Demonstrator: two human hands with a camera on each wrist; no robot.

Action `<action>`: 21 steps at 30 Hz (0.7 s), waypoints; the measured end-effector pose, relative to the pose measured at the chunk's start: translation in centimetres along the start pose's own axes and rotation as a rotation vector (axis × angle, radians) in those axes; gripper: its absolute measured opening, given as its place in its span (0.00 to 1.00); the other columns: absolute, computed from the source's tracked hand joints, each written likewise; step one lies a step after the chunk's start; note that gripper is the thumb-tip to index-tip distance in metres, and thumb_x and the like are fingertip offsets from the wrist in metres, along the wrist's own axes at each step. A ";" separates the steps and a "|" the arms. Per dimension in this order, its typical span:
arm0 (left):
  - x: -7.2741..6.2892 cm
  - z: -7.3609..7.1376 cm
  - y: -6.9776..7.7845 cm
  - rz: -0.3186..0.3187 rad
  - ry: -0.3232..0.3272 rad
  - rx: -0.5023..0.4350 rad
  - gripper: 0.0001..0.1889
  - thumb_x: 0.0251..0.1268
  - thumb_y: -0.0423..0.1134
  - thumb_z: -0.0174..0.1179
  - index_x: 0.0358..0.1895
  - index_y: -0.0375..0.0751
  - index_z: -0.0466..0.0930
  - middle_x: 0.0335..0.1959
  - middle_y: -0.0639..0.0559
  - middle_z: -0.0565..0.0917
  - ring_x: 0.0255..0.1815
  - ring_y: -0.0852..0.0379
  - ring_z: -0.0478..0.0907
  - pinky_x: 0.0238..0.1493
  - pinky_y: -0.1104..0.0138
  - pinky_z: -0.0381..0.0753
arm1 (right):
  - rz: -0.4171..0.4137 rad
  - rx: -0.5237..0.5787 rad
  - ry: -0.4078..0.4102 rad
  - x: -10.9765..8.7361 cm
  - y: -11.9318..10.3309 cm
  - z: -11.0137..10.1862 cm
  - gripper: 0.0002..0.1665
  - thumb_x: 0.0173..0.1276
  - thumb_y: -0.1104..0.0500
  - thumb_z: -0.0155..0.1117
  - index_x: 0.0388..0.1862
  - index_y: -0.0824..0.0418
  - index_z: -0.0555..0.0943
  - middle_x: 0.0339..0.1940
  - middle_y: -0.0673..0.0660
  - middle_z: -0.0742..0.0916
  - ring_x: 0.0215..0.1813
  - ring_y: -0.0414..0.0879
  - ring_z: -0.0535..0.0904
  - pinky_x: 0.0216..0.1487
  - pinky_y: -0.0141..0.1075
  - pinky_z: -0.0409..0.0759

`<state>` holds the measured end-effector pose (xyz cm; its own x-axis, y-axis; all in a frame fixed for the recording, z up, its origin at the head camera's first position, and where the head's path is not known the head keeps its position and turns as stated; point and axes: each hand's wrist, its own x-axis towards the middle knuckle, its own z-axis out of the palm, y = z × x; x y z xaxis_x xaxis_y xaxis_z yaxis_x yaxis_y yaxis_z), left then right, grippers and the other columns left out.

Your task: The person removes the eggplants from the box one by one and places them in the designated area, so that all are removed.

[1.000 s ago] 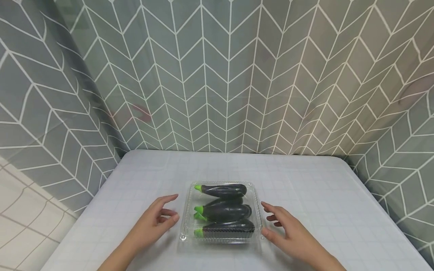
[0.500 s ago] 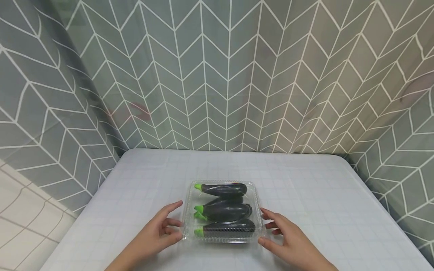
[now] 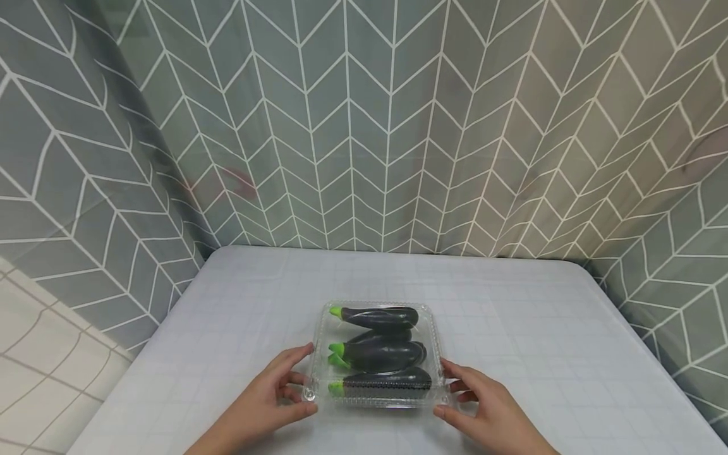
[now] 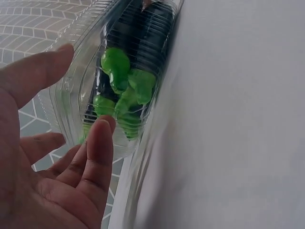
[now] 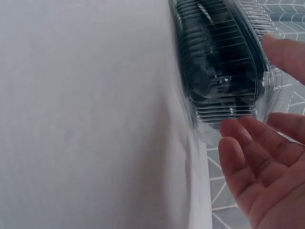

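Observation:
A clear plastic clamshell box stands on the table, its lid down. Through it show several dark eggplants with bright green caps, lying crosswise one behind another. My left hand is at the box's left side, thumb near the front corner and fingers loosely bent along the wall. At the opposite side, my right hand mirrors it, fingertips right at the edge. In the left wrist view, green stem caps face my fingers through the ribbed wall. The right wrist view shows my fingertips beside the ribbed wall.
A pale cloth with a faint grid covers the table. Behind and at both sides hangs a grey curtain with white chevron lines. White tile-patterned material lies beyond the table's left edge.
Both hands have come inward from beside the box to its side edges, and slightly toward the front corners. The box stays about where it was; the head view has shifted slightly.

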<state>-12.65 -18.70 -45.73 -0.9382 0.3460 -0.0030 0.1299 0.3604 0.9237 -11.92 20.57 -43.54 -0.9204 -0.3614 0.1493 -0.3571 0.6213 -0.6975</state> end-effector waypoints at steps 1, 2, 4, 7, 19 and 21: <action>0.0 0.0 0.0 -0.004 0.004 -0.003 0.45 0.56 0.44 0.74 0.76 0.55 0.60 0.72 0.49 0.63 0.51 0.56 0.79 0.43 0.65 0.82 | 0.023 0.006 -0.013 0.0 0.0 0.0 0.43 0.59 0.41 0.74 0.68 0.61 0.75 0.60 0.54 0.81 0.46 0.37 0.80 0.44 0.35 0.81; 0.0 0.1 0.1 -0.009 0.006 -0.012 0.45 0.56 0.44 0.74 0.76 0.55 0.59 0.71 0.48 0.64 0.51 0.56 0.79 0.43 0.65 0.82 | 0.044 0.011 -0.025 0.1 -0.1 -0.1 0.43 0.59 0.40 0.74 0.68 0.61 0.74 0.60 0.54 0.81 0.46 0.37 0.80 0.44 0.35 0.81; 0.0 0.1 0.2 -0.011 0.006 -0.037 0.45 0.56 0.43 0.74 0.77 0.54 0.59 0.70 0.46 0.67 0.52 0.56 0.80 0.44 0.64 0.82 | 0.074 0.025 -0.039 0.2 -0.1 -0.1 0.45 0.58 0.40 0.74 0.68 0.61 0.74 0.61 0.56 0.81 0.46 0.38 0.81 0.44 0.35 0.81; -0.1 0.1 0.3 -0.004 0.002 -0.077 0.47 0.57 0.41 0.74 0.78 0.50 0.56 0.68 0.42 0.69 0.52 0.55 0.80 0.44 0.63 0.82 | 0.097 0.034 -0.049 0.2 -0.2 -0.1 0.45 0.58 0.39 0.74 0.69 0.61 0.74 0.62 0.56 0.81 0.46 0.38 0.81 0.44 0.34 0.81; -0.1 0.0 0.2 -0.006 -0.030 -0.238 0.43 0.58 0.34 0.72 0.76 0.36 0.59 0.68 0.34 0.67 0.53 0.53 0.79 0.48 0.63 0.81 | 0.074 0.053 -0.047 0.3 0.1 0.1 0.44 0.59 0.39 0.72 0.68 0.62 0.75 0.60 0.57 0.81 0.45 0.37 0.80 0.43 0.34 0.81; -0.1 0.0 0.1 0.001 -0.030 -0.248 0.42 0.58 0.33 0.71 0.75 0.34 0.59 0.68 0.34 0.68 0.53 0.53 0.80 0.48 0.63 0.81 | 0.076 0.056 -0.046 0.3 0.1 0.1 0.44 0.60 0.39 0.72 0.68 0.63 0.75 0.60 0.57 0.81 0.45 0.37 0.80 0.43 0.34 0.81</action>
<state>-12.58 -18.71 -45.59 -0.9277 0.3733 -0.0099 0.0448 0.1374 0.9895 -12.23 20.44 -43.63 -0.9359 -0.3467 0.0630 -0.2757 0.6089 -0.7438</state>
